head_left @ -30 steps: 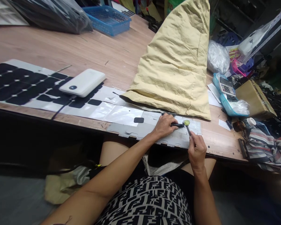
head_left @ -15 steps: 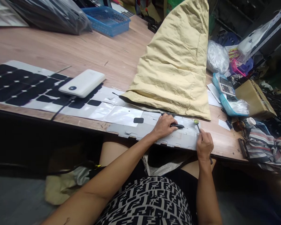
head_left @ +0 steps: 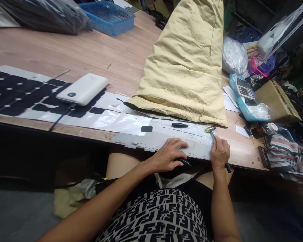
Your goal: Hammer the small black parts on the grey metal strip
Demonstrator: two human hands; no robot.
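Note:
At the table's near edge, my left hand [head_left: 169, 155] curls around a slim black piece [head_left: 185, 162], pinched under the thumb and palm side; its index finger is stretched out over the white board. My right hand [head_left: 220, 153] is wrapped round the handle of a small hammer [head_left: 213, 133] with a yellow-green tip, its head just above the board's right end. A second slim black piece [head_left: 179, 125] lies on the pale board [head_left: 166, 129], near scattered dark marks. Beyond it a beige cloth piece [head_left: 184, 84] is spread, its hem close to the board.
A white power bank [head_left: 82, 89] with a cable rests on black-celled panel sheets [head_left: 20, 89] at left. A blue basket [head_left: 108, 18] stands farther back. To the right are a calculator [head_left: 244, 89], a cardboard box [head_left: 277, 102], a bottle and a striped cloth [head_left: 285, 151].
My left hand has drawn back from the board to the table edge with a black piece, uncovering the other black piece. The hammer head has turned slightly; my right hand stays nearly in place.

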